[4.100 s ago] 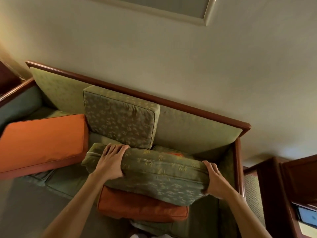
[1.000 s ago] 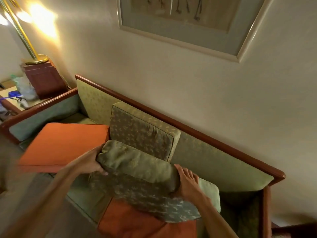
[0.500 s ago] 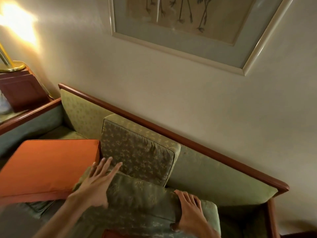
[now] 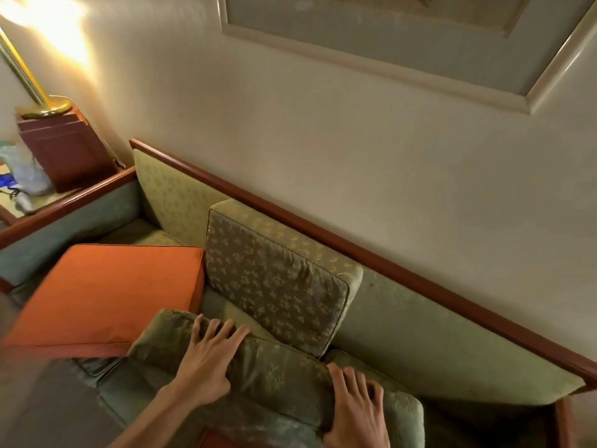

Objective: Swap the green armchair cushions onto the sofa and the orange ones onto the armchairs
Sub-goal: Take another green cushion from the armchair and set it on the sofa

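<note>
A green patterned cushion lies across the sofa seat in front of me. My left hand rests on its upper edge with the fingers spread and laid flat. My right hand grips its right part, fingers curled on top and the thumb on the near face. Behind it a second green cushion stands upright against the sofa back. An orange cushion lies flat on the left of the seat. A sliver of another orange cushion shows under the green one at the bottom edge.
The sofa's wooden rail runs along the wall. Left of the armrest is a side table with a brass lamp base, a dark wooden box and a plastic bag. A framed picture hangs above.
The green cushion has come down from a raised tilt onto the seat. My left hand has let go of its left end and now lies flat on its top edge.
</note>
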Available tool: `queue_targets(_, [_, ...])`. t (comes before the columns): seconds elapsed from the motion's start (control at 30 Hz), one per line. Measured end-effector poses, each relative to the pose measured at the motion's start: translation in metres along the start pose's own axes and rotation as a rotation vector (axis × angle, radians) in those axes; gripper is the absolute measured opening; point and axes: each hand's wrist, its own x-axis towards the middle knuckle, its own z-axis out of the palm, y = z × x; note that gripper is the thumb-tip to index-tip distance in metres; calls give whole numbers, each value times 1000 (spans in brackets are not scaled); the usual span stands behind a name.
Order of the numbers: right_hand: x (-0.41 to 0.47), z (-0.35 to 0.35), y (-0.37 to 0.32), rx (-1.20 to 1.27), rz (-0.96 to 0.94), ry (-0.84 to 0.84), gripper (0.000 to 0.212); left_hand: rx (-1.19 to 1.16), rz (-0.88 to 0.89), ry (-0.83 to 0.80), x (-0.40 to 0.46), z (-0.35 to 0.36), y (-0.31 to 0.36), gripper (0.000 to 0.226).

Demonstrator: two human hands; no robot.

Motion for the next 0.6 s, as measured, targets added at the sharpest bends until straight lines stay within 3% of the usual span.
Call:
queue_targets(0.13, [22, -21, 1, -13, 19, 10, 115, -49, 74, 31, 17, -16, -12, 87])
queue_targets(0.37, [81, -74, -20, -18, 30, 30, 99, -90, 209, 47, 79, -74, -63, 91])
queue_targets(0.6, [186, -93, -33, 19, 156, 23, 96, -127, 283, -25, 210, -94, -102, 98])
